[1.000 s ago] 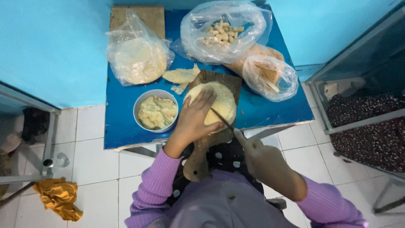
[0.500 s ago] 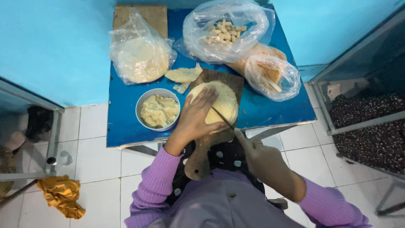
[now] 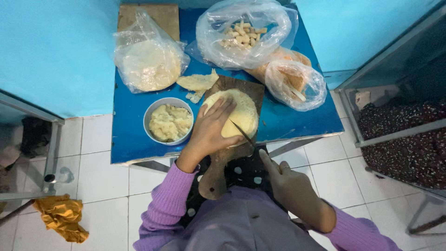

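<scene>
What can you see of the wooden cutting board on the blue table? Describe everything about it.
The brown wooden cutting board is paddle-shaped, with a long rounded handle that sticks out past the blue table's near edge towards the person. It lies flat and carries a round, pale yellow flatbread. The left hand presses on the bread, while the right hand holds a thin knife over it.

Blue table (image 3: 134, 139): bowl (image 3: 169, 122), bags (image 3: 147, 58), board (image 3: 232, 139)
</scene>
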